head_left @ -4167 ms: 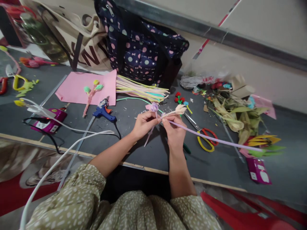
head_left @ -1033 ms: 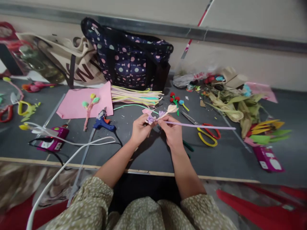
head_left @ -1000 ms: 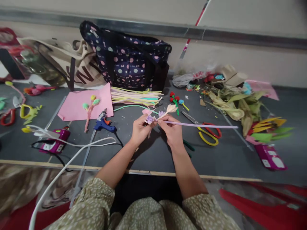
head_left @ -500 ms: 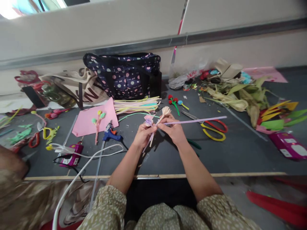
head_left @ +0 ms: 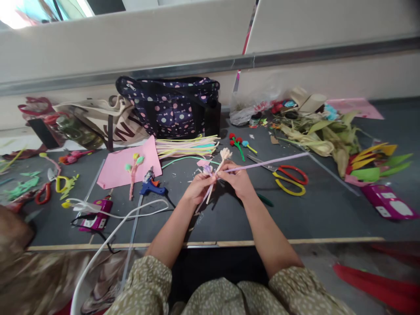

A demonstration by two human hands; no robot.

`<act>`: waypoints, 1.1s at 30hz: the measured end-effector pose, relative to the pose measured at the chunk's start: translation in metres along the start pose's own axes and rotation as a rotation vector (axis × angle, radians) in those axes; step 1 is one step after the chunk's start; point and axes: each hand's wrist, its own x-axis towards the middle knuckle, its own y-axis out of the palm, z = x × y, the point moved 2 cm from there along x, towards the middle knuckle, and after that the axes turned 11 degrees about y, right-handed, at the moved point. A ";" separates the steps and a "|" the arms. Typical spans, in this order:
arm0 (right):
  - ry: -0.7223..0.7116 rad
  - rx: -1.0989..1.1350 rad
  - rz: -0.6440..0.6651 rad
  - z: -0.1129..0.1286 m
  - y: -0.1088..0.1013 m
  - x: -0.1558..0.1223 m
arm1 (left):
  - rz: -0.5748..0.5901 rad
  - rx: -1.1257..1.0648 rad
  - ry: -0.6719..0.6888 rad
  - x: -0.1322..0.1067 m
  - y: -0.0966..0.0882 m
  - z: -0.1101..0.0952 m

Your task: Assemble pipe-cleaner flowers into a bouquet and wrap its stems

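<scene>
Left hand pinches the stems of a lilac flower and a cream flower, both just beyond it; adjoining right hand grips a lilac strip extending rightward from it.

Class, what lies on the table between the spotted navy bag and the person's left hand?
In the head view, from the navy bag toward the left hand: a bundle of pastel strips, one curved mint-green strip, then a small pink scrap.
</scene>
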 end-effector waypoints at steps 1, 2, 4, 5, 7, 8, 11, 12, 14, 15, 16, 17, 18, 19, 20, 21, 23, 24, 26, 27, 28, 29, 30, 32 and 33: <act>0.010 0.001 -0.048 -0.001 0.000 0.001 | -0.024 0.050 0.062 0.001 -0.001 -0.001; 0.019 0.002 -0.092 -0.002 -0.001 0.002 | -0.065 0.117 0.153 0.002 -0.002 -0.003; 0.027 0.003 -0.161 -0.004 -0.002 0.005 | -0.190 0.326 0.391 0.001 -0.004 -0.008; 0.030 0.002 -0.188 -0.004 -0.003 0.005 | -0.254 0.471 0.522 -0.001 -0.006 -0.012; 0.034 -0.007 -0.230 -0.006 -0.005 0.007 | -0.307 0.808 0.782 -0.007 -0.004 -0.018; 0.035 -0.011 -0.243 -0.006 -0.005 0.007 | -0.277 0.974 0.902 -0.010 -0.002 -0.019; 0.036 -0.014 -0.247 -0.009 -0.004 0.007 | -0.092 1.355 1.138 -0.016 0.007 -0.016; 0.040 -0.010 -0.244 -0.010 -0.003 0.007 | -0.054 1.438 1.171 -0.016 0.009 -0.014; 0.053 0.011 -0.226 -0.012 0.000 0.006 | -0.039 1.544 1.208 -0.016 0.012 -0.009; 0.063 0.030 -0.214 -0.013 0.002 0.005 | -0.043 1.574 1.219 -0.015 0.013 -0.007; 0.075 0.050 -0.198 -0.013 0.005 0.005 | -0.051 1.594 1.230 -0.014 0.013 -0.005; 0.088 0.070 -0.185 -0.014 0.007 0.004 | -0.061 1.606 1.240 -0.013 0.013 -0.004; 0.105 0.091 -0.174 -0.014 0.009 0.003 | -0.071 1.615 1.247 -0.012 0.012 -0.004; 0.127 0.114 -0.165 -0.015 0.010 0.002 | -0.084 1.619 1.256 -0.012 0.012 -0.004; 0.154 0.141 -0.159 -0.015 0.011 0.001 | -0.096 1.622 1.264 -0.012 0.011 -0.005; 0.185 0.171 -0.150 -0.016 0.012 0.001 | -0.105 1.622 1.272 -0.012 0.010 -0.006; 0.252 0.235 -0.130 -0.016 0.011 0.000 | -0.105 1.619 1.284 -0.013 0.009 -0.009; 0.282 0.262 -0.118 -0.016 0.010 0.000 | -0.099 1.615 1.289 -0.013 0.009 -0.011; 0.329 0.301 -0.092 -0.015 0.008 0.001 | -0.089 1.609 1.299 -0.015 0.008 -0.013; 0.343 0.315 -0.074 -0.014 0.006 0.001 | -0.091 1.610 1.305 -0.015 0.008 -0.014; 0.349 0.329 -0.053 -0.013 0.005 0.001 | -0.096 1.614 1.311 -0.015 0.008 -0.015; 0.353 0.339 -0.025 -0.012 0.004 0.002 | -0.101 1.622 1.316 -0.016 0.007 -0.015; 0.358 0.345 0.004 -0.011 0.003 0.002 | -0.107 1.631 1.320 -0.016 0.007 -0.015; 0.371 0.340 0.052 -0.011 0.001 0.003 | -0.112 1.643 1.321 -0.015 0.007 -0.015; 0.376 0.330 0.062 -0.012 0.000 0.003 | -0.112 1.643 1.320 -0.015 0.007 -0.015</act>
